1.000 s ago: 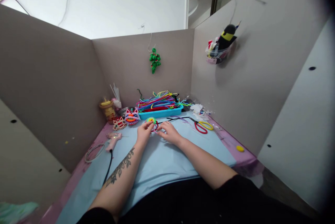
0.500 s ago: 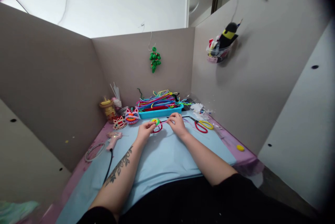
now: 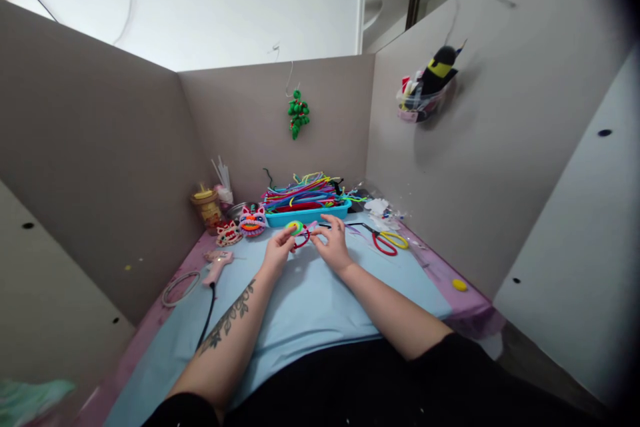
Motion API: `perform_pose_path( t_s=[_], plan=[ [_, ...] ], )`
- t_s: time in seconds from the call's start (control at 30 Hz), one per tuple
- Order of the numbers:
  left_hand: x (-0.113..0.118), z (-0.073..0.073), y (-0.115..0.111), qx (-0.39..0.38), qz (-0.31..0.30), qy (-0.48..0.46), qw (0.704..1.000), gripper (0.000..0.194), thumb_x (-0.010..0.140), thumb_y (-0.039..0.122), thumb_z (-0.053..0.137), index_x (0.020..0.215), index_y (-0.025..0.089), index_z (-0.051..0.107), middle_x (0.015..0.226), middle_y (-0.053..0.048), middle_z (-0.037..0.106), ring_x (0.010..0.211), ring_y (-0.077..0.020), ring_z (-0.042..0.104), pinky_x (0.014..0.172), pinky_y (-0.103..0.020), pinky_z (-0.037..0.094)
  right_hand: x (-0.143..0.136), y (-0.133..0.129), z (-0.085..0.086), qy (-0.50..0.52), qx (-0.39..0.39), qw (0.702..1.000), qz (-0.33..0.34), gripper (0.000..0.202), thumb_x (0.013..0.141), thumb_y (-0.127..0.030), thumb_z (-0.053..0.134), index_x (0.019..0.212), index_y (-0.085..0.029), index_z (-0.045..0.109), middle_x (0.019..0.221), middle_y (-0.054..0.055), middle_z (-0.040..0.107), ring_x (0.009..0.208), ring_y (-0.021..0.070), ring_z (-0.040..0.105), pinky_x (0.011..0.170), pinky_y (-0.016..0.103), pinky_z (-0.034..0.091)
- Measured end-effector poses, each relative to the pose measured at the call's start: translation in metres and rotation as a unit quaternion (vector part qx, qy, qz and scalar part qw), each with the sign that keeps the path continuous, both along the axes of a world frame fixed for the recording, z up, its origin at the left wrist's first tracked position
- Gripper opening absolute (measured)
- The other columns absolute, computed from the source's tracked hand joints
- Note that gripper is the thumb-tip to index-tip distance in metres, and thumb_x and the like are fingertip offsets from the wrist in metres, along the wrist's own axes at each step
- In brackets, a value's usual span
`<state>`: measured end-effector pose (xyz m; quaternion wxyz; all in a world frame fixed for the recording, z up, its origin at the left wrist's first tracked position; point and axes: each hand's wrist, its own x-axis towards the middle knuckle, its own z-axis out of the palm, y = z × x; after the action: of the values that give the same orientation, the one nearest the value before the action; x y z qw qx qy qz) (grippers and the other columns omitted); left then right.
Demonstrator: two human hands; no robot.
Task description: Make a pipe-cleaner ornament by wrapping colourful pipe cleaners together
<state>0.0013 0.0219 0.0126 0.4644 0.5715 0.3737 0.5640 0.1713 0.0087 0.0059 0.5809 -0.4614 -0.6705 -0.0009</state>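
A small green and yellow craft piece (image 3: 295, 227) is pinched in the fingers of my left hand (image 3: 279, 247). A red loop (image 3: 302, 239) hangs from it, between my two hands. My right hand (image 3: 331, 244) is just right of the loop, its index finger raised and its other fingers bent near the loop and a pink strip; whether it grips anything is too small to tell. Behind my hands stands a blue tray (image 3: 305, 216) full of coloured fuzzy stems (image 3: 313, 194).
Scissors (image 3: 385, 242) with red and yellow handles lie right of my hands. A pink glue gun (image 3: 218, 268) and its cable are at the left, near two animal-face crafts (image 3: 252, 221). A yellow disc (image 3: 459, 285) lies at the right edge.
My right hand has shifted slightly left and its index finger has lifted. The craft piece in my left hand has turned, and the red loop sits a little higher. The view has shifted slightly.
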Motion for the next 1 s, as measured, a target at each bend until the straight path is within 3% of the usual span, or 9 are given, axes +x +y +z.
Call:
perform_pose_path(
  t_s=[0.2,0.57,0.7,0.83,1.0],
  plan=[
    [0.006,-0.003,-0.005,0.032,-0.018,0.049,0.998,0.041,0.066,0.032,0.068,0.101,0.011,0.068,0.066,-0.002,0.063,0.049,-0.0083,0.048,0.050,-0.022,0.040,-0.008,0.013,-0.014,0.130,-0.139,0.981,0.040,0.017,0.070,-0.039,0.067,0.071,-0.022,0.069,0.126,0.009,0.048,0.119,0.0282,0.040,0.102,0.046,0.028],
    [0.006,0.000,-0.011,0.044,-0.029,0.111,0.992,0.030,0.069,0.029,0.064,0.094,0.013,0.070,0.057,-0.001,0.061,0.047,-0.0096,0.049,0.050,-0.021,0.039,-0.002,0.021,-0.020,0.190,-0.233,0.938,0.170,0.035,0.064,-0.053,0.067,0.061,-0.018,0.064,0.123,0.011,0.052,0.119,0.0281,0.044,0.101,0.045,0.030],
    [0.007,0.000,-0.012,0.046,-0.054,0.102,0.992,0.034,0.070,0.031,0.065,0.098,0.013,0.069,0.059,-0.001,0.060,0.049,-0.0095,0.050,0.052,-0.022,0.041,-0.003,0.020,-0.018,0.193,-0.221,0.939,0.179,0.036,0.067,-0.053,0.065,0.061,-0.017,0.062,0.130,0.013,0.046,0.121,0.0277,0.043,0.101,0.042,0.030],
    [0.006,0.002,-0.012,0.040,-0.080,0.055,0.994,0.055,0.067,0.036,0.068,0.116,0.012,0.061,0.066,-0.002,0.062,0.052,-0.0098,0.052,0.055,-0.024,0.044,-0.003,0.019,-0.018,0.168,-0.186,0.958,0.141,0.028,0.070,-0.044,0.064,0.063,-0.018,0.060,0.133,0.011,0.041,0.123,0.0251,0.040,0.104,0.040,0.025],
    [0.005,0.007,-0.012,0.030,-0.056,0.029,0.998,0.072,0.065,0.037,0.071,0.130,0.015,0.048,0.084,-0.005,0.067,0.056,-0.0100,0.055,0.056,-0.024,0.047,-0.002,0.020,-0.017,0.167,-0.149,0.968,0.109,0.018,0.071,-0.038,0.064,0.067,-0.020,0.061,0.129,0.009,0.044,0.121,0.0251,0.040,0.104,0.043,0.025]
  ],
)
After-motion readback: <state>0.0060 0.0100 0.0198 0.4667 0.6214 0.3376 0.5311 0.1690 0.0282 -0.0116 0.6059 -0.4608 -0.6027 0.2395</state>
